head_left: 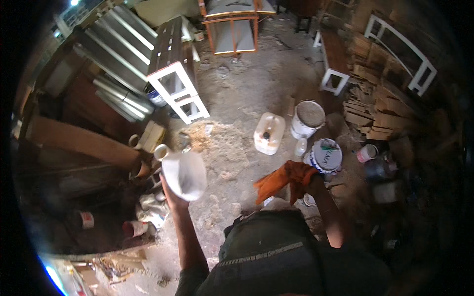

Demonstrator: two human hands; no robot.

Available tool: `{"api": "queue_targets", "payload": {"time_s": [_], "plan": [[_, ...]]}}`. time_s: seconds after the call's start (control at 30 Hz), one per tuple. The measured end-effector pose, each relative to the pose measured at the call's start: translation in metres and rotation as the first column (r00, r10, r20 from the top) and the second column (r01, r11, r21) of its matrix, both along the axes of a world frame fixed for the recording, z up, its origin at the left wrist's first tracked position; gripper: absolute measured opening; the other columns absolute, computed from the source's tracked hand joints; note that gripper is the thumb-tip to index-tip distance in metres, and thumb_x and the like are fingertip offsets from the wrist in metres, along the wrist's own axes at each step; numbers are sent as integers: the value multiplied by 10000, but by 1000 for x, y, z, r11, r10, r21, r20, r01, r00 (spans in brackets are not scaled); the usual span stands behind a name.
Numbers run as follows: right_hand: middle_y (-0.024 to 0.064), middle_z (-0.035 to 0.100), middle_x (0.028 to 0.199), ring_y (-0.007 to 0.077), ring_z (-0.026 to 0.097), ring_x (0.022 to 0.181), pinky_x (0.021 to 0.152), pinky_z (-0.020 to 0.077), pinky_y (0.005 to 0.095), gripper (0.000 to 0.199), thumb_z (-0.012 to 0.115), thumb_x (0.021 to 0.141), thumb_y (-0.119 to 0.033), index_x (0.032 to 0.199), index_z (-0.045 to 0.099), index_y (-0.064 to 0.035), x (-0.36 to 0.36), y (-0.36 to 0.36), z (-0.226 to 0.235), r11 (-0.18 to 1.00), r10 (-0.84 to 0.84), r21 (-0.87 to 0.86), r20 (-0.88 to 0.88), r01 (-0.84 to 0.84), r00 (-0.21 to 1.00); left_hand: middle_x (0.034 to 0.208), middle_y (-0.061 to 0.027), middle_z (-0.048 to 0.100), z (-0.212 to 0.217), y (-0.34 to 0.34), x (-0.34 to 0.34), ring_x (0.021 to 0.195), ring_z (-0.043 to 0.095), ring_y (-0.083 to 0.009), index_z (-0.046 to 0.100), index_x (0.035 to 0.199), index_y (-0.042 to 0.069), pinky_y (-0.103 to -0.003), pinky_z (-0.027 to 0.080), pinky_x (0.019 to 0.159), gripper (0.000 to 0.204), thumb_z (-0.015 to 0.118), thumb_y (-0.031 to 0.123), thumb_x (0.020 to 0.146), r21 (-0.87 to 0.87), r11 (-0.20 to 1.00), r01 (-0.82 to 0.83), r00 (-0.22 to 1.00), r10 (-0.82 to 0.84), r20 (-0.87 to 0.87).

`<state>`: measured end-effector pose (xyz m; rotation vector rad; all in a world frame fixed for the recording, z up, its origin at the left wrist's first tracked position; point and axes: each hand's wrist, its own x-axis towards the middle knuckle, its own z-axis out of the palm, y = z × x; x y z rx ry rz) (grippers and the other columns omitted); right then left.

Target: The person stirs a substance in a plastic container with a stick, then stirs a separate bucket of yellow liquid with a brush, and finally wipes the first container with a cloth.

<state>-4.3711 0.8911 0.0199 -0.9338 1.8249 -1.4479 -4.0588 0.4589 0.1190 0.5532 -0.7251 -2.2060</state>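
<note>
In my left hand (174, 196) is a white, open-mouthed container (184, 173), its wide opening tilted toward me. My fingers wrap its far side and are partly hidden behind it. What is inside it I cannot make out. On the other side, my right hand (316, 183) grips a bunched orange cloth (279, 180) that hangs to the left. Just beyond that hand stands a lidded white bucket (325, 156). Ahead on the floor are a translucent jerrycan (269, 132) with a dark cap and another white bucket (308, 118).
Benches with white legs, one at left (175, 91) and one at right (335, 59), flank the floor. An orange-framed piece of furniture (231, 35) stands far ahead. Wood offcuts (373, 106) pile up at right. Long boards (84, 143) and small pots (135, 228) lie at left.
</note>
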Motion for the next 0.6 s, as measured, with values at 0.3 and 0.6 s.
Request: {"api": "queue_targets", "payload": {"time_s": [0.3, 0.6], "plan": [[93, 641, 981, 235, 644, 932, 840, 549, 399, 62, 638, 883, -64, 933, 652, -29, -157, 140, -19, 575, -438, -248, 711, 780, 550, 1515, -130, 435, -45, 55, -18, 1354, 459, -354, 366, 1533, 154, -565, 396, 1115, 805, 476, 692, 944, 203, 977, 62, 994, -79, 79], [136, 609, 1235, 283, 609, 1083, 978, 529, 444, 306, 627, 957, -172, 1224, 589, -27, -318, 188, -55, 232, -583, -8, 799, 973, 146, 1509, -136, 439, -18, 107, -87, 1340, 479, -354, 347, 1540, 141, -535, 426, 1103, 835, 470, 707, 938, 156, 986, 55, 980, -84, 181]]}}
